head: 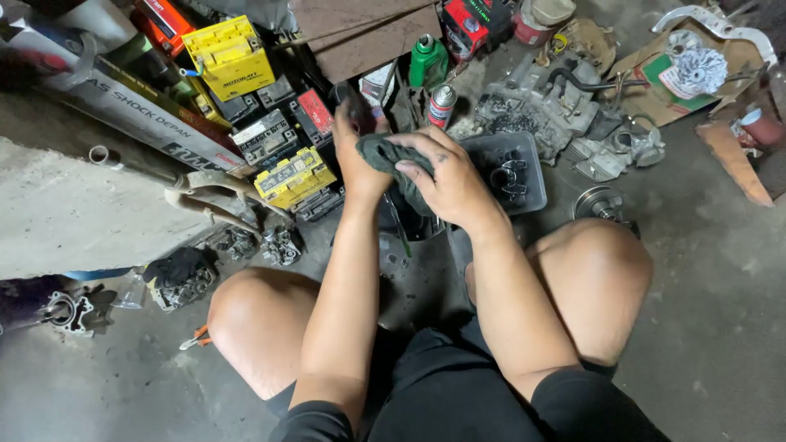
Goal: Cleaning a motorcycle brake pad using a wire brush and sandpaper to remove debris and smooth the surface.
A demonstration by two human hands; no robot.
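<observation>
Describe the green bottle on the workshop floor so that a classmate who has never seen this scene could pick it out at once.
Start at the dark rag wrapped by the person's left hand and right hand, then look straight beyond them, toward the top of the view. The green bottle stands upright there, next to a smaller spray can. It is the only bright green container, with a pale cap.

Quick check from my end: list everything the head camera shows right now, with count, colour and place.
rag: one, dark green, between both hands
tray: one, grey, holds metal parts, right of hands
batteries: several, yellow and black, upper left
bottle: one, green, top centre
spray can: one, red and silver, beside bottle
engine parts: cluster, grey, upper right
left hand: grips rag
right hand: grips rag
</observation>
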